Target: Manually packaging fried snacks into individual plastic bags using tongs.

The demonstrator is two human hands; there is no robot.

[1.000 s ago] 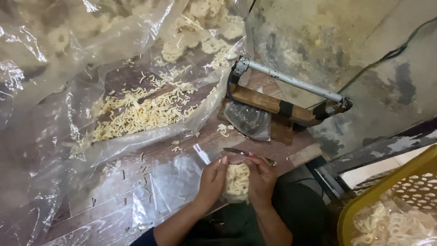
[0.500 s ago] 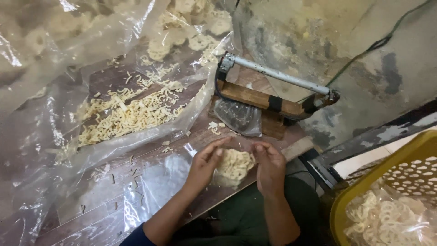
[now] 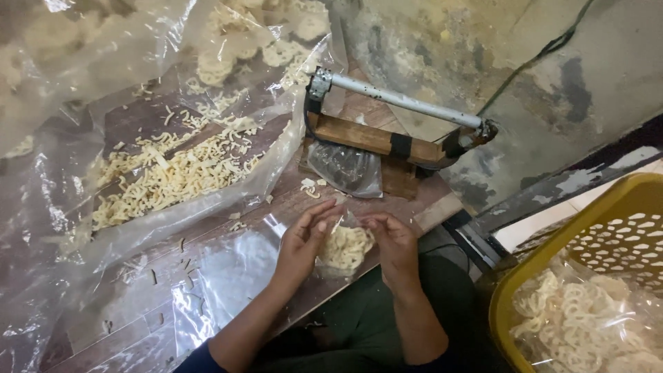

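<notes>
Two hands, left hand [image 3: 302, 242] and right hand [image 3: 392, 240], grip a clear bag of crackers [image 3: 344, 247] at the desk's [image 3: 207, 276] near edge.

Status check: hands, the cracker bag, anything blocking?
Left hand and right hand both pinch the small clear bag of crackers at its top. Bag over the table edge. Sealer behind, apart. Nothing blocking.

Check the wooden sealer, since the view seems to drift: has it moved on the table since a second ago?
No. The wooden sealer still sits against the same dark wall patch and crumpled clear bag; only the view has shifted.
</notes>
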